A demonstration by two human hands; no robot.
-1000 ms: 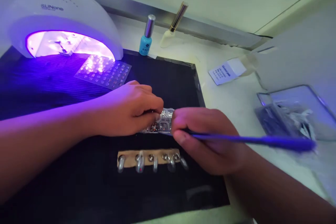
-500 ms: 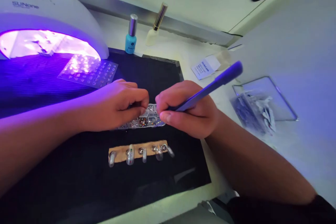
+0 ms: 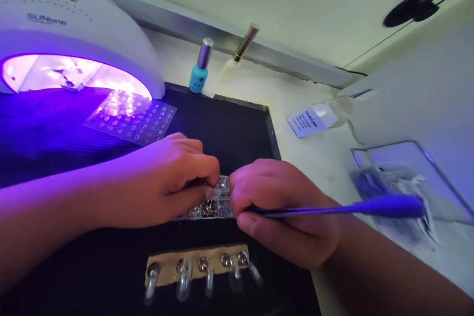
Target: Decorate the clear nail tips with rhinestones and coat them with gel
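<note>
My left hand (image 3: 185, 177) is closed at a clear compartment case of rhinestones (image 3: 209, 208), thumb and forefinger gripping its far part; the fingers hide much of it. Slim purple-blue tweezers (image 3: 326, 210) with a thick rounded end are gripped in my right hand (image 3: 281, 207), at the case's right end. Their tips are hidden behind my fingers. Nearer to me on the black mat lies a tan strip (image 3: 170, 276) bearing several clear nail tips (image 3: 184, 281) on small round metal bases.
A lit white nail lamp (image 3: 122, 44) stands at left, with a sticker sheet (image 3: 148, 121) at its mouth. Behind the black mat (image 3: 237, 126) are a blue polish bottle (image 3: 199, 76) and a pale one (image 3: 230, 70). At right are an alcohol pads box (image 3: 311, 119) and a clear tray (image 3: 422, 150) with packets.
The view has shifted, so the scene sits lower and larger. My right hand has turned, swinging the tweezers' thick end down to nearly level. My left hand stays at the case.
</note>
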